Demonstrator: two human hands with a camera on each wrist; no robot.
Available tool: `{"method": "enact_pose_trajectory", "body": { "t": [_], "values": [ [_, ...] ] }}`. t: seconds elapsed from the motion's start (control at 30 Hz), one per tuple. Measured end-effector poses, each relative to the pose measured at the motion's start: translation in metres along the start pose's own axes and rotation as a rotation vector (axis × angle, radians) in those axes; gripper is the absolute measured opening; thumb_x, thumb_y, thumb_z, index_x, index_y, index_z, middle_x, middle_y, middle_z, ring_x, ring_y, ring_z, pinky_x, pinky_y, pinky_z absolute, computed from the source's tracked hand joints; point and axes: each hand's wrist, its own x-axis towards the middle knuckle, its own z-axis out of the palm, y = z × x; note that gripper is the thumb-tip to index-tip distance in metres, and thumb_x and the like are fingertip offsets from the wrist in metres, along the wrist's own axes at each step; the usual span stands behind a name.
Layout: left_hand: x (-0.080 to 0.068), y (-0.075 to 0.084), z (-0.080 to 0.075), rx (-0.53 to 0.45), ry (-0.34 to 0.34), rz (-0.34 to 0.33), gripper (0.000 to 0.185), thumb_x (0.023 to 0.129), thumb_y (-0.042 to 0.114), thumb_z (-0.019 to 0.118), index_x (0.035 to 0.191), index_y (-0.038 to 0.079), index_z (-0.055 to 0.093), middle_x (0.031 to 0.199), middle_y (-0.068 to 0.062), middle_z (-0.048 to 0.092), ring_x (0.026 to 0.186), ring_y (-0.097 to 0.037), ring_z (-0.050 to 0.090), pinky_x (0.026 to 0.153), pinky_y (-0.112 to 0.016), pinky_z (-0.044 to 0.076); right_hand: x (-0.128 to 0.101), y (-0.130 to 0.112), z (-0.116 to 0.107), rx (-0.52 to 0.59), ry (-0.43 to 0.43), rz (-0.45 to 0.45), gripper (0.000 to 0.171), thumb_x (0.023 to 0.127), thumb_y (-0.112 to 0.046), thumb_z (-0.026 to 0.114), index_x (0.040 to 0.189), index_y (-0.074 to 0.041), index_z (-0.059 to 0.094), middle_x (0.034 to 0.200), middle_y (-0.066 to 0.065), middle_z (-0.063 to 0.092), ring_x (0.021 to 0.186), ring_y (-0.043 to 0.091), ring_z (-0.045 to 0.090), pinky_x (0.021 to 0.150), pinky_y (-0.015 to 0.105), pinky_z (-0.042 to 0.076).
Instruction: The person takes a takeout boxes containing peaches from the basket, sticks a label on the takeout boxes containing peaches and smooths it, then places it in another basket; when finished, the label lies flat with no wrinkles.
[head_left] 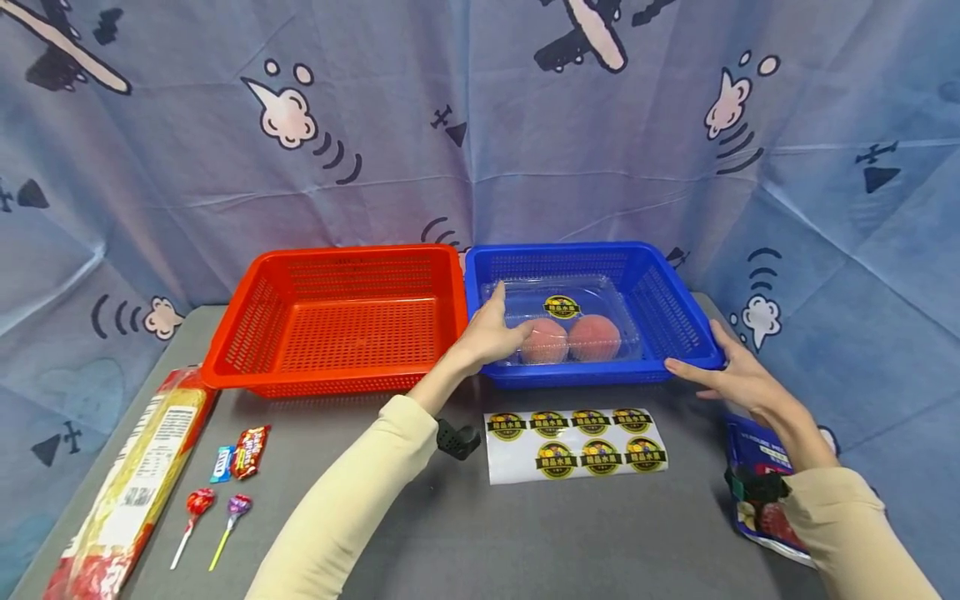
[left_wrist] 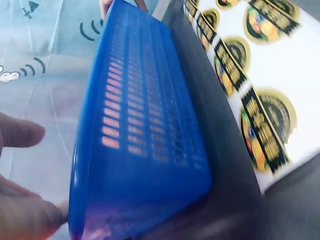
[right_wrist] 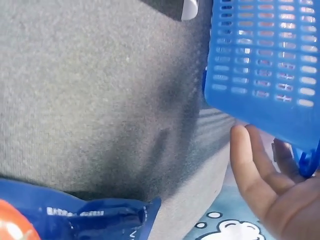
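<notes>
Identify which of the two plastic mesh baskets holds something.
The blue plastic mesh basket, on the right: a clear lidded box with two peaches sits inside. The red plastic mesh basket beside it is empty.

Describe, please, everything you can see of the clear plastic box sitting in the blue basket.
The clear plastic box is a shallow lidded clamshell of thin glossy plastic, closed, lying flat in the blue basket. Two pinkish round fruits, probably peaches, sit side by side inside. A round black-and-yellow sticker is on its lid. The left hand rests on its left end; the right hand is at the basket's right rim.
</notes>
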Motion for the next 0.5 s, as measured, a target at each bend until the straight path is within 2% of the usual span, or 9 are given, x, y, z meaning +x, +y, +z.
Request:
{"method": "enact_pose_trajectory", "body": {
  "t": [0.13,0.27,0.3,0.37,0.5],
  "values": [
    [-0.008,-0.007,-0.012,0.066,0.043,0.099,0.08,0.098,0.023,0.062,0.163,0.005,0.019,0.17,-0.015,0.026,0.157,-0.031,0.027,0.129,-0.048,0.024,-0.004,-0.004,0.003,-0.046,0.039,0.0,0.112,0.101,-0.053,0.056,0.155,-0.008,-0.03,0.161,0.044,-0.004,0.139,0.06,0.036,0.1,0.061,0.053],
    [-0.023,-0.016,-0.028,0.179,0.068,0.235,0.072,0.097,0.025,0.063,0.16,0.007,0.032,0.163,-0.017,0.04,0.151,-0.033,0.04,0.125,-0.049,0.033,-0.011,-0.003,0.01,-0.194,0.148,-0.03,0.11,0.1,-0.059,0.053,0.158,0.0,-0.02,0.161,0.044,-0.001,0.143,0.064,0.025,0.108,0.074,0.036],
    [-0.028,-0.019,-0.033,0.209,0.074,0.274,0.07,0.097,0.025,0.064,0.158,0.006,0.035,0.161,-0.018,0.043,0.149,-0.033,0.042,0.124,-0.049,0.035,-0.013,-0.002,0.012,-0.238,0.178,-0.05,0.108,0.1,-0.058,0.052,0.158,0.003,-0.016,0.16,0.045,0.003,0.141,0.066,0.027,0.107,0.076,0.034],
    [-0.04,-0.026,-0.042,0.28,0.093,0.333,0.066,0.098,0.027,0.064,0.156,0.006,0.04,0.157,-0.018,0.047,0.146,-0.034,0.046,0.122,-0.05,0.037,-0.017,0.002,0.017,-0.327,0.253,-0.123,0.103,0.101,-0.053,0.055,0.158,0.01,-0.004,0.151,0.048,0.031,0.131,0.064,0.043,0.099,0.072,0.043],
    [-0.069,-0.041,-0.065,0.458,0.154,0.373,0.064,0.098,0.033,0.065,0.153,0.006,0.046,0.155,-0.017,0.05,0.144,-0.035,0.048,0.12,-0.053,0.038,-0.033,0.005,0.029,-0.474,0.353,-0.223,0.087,0.103,-0.043,0.056,0.156,0.015,0.017,0.131,0.049,0.048,0.111,0.061,0.053,0.086,0.069,0.048]
  ]
}}
